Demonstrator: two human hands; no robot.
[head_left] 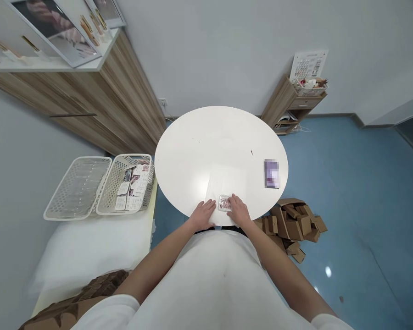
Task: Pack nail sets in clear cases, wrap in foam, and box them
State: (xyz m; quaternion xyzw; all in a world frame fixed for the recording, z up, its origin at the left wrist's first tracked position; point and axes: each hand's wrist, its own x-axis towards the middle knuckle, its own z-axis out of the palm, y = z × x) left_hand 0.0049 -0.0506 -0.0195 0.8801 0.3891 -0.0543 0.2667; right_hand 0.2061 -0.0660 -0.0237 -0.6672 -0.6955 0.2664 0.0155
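A small clear plastic pack with reddish pieces inside [223,202] lies near the front edge of the round white table [220,142]. My right hand [238,211] rests on the pack's right side, fingers laid over it. Just left of the pack, my left hand [203,214] lies flat on the table with its fingers stretched out and nothing in it. A white sheet [216,185] lies under and behind the pack.
A blurred purple card or phone [271,173] lies at the table's right edge. Two white baskets [79,185] stand on a white surface at left, one holding several small packs [132,188]. Cardboard boxes [296,224] are piled on the blue floor at right. A wooden cabinet stands behind.
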